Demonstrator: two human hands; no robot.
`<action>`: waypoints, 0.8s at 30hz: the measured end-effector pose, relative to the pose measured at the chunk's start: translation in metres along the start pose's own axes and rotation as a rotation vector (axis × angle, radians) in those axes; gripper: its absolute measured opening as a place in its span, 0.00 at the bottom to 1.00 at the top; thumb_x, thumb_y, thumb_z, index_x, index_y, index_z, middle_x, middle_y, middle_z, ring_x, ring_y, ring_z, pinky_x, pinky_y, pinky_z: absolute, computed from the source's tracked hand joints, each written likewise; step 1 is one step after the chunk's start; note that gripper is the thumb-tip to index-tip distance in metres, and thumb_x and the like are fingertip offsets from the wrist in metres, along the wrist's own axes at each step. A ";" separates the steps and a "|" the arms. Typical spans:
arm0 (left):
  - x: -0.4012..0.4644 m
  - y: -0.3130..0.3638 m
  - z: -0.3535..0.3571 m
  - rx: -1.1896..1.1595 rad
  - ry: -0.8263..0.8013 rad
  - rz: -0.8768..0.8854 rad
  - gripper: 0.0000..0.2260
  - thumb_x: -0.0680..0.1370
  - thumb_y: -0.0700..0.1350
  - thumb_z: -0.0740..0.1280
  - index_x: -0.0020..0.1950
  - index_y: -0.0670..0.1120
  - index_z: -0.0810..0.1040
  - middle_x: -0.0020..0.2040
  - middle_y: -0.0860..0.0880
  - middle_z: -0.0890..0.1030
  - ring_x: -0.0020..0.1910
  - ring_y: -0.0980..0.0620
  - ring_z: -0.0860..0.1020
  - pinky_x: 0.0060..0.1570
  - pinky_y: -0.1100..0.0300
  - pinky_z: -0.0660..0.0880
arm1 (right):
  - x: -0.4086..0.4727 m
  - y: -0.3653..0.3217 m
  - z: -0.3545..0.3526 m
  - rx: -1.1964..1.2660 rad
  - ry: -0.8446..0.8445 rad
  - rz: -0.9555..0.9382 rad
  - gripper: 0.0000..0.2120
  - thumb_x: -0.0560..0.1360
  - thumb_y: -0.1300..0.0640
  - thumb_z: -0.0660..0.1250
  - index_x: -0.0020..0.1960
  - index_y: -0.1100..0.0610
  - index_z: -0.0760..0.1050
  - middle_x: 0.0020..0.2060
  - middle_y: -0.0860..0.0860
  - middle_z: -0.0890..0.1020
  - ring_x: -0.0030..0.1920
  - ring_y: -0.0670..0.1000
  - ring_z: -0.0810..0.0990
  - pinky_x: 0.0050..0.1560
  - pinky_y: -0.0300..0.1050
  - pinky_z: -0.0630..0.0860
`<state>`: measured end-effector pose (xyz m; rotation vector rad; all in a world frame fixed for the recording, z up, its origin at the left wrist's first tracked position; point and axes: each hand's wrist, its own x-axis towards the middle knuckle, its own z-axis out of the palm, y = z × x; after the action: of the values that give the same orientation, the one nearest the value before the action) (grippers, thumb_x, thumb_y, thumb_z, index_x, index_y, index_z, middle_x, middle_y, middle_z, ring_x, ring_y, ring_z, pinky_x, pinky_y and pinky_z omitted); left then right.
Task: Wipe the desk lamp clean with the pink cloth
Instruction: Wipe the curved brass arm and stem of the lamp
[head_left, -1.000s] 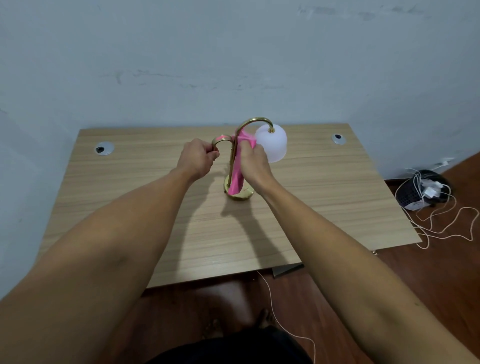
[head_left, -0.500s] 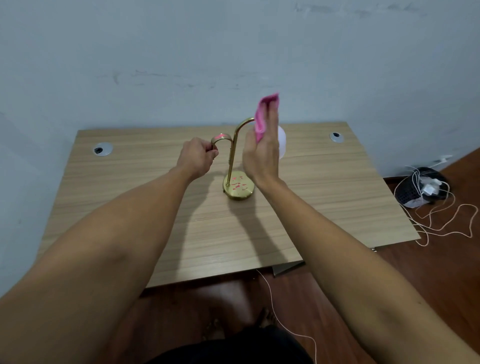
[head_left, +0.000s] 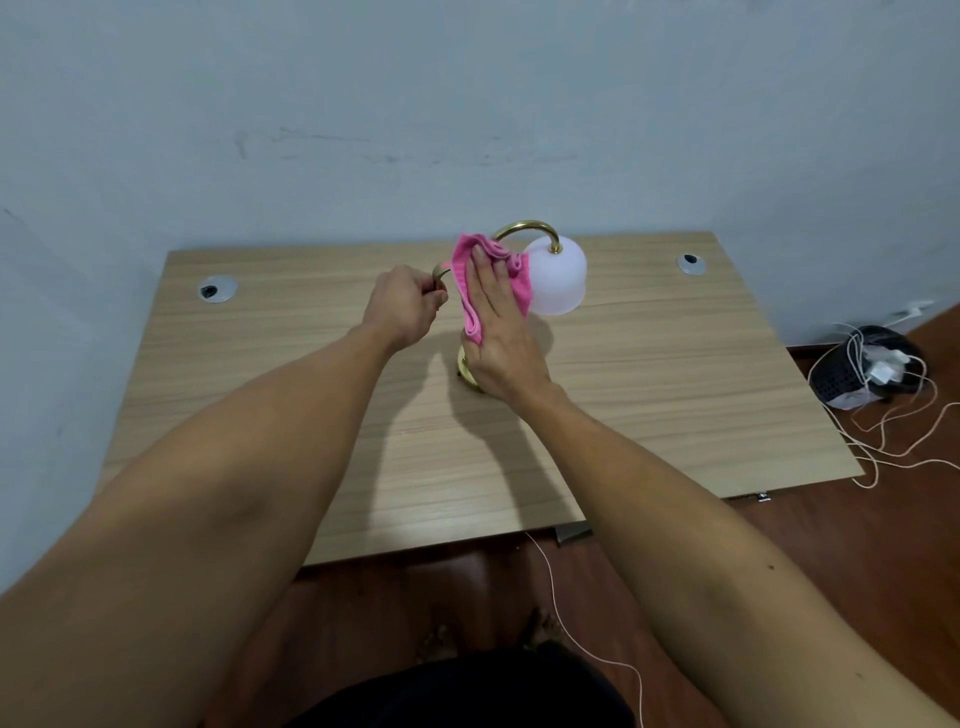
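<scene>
Lamp (head_left: 557, 275) stands upright near mid-desk (head_left: 675, 395), a bit toward the back edge; gold arc at top, white shade hanging on the right side, gold base partly hidden behind the right wrist. Left hand (head_left: 402, 306) is fisted w/ fingers curled tight round the small gold loop on the lamp's left side. Right hand (head_left: 498, 332) is flat, fingers straight & close together, pressing the cloth (head_left: 470, 280) against the lamp's stem; palm faces the lamp, fingertips pointing up toward the arc. Cloth is bunched, pink, its top edge reaching just under the arc & touching the shade's left side, lower end hanging down past the thumb. Stem itself mostly covered by cloth & hand. Two round grommets (head_left: 218, 288) in the desk, one left & one right, well apart from the lamp. Basket (head_left: 852, 371) w/ a tangle of cords sits on the floor right of the desk. Thin cord (head_left: 550, 587) runs across the floor below the desk's front edge.
</scene>
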<state>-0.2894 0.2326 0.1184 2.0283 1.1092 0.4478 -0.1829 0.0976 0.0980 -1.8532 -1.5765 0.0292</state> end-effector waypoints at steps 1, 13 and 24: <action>0.000 0.000 0.000 0.002 -0.001 -0.003 0.08 0.78 0.42 0.69 0.41 0.43 0.84 0.30 0.46 0.76 0.30 0.48 0.71 0.37 0.60 0.70 | -0.002 -0.002 0.001 0.072 -0.009 0.018 0.37 0.74 0.66 0.59 0.82 0.63 0.53 0.83 0.58 0.54 0.83 0.58 0.48 0.81 0.52 0.53; -0.004 0.004 0.001 0.005 0.015 -0.031 0.07 0.79 0.43 0.69 0.44 0.44 0.85 0.37 0.43 0.82 0.34 0.48 0.76 0.39 0.60 0.72 | -0.007 -0.010 -0.009 0.680 0.351 0.885 0.16 0.77 0.49 0.54 0.46 0.59 0.75 0.40 0.55 0.77 0.41 0.55 0.77 0.42 0.51 0.73; -0.005 0.005 0.001 0.006 0.020 -0.021 0.08 0.79 0.42 0.69 0.42 0.45 0.84 0.33 0.44 0.79 0.32 0.48 0.74 0.38 0.60 0.70 | 0.015 -0.038 -0.020 0.536 0.091 0.660 0.14 0.77 0.48 0.53 0.41 0.52 0.74 0.31 0.46 0.72 0.36 0.51 0.72 0.41 0.49 0.72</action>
<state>-0.2887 0.2264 0.1222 2.0193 1.1444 0.4558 -0.2031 0.1024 0.1384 -1.8070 -0.7325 0.5930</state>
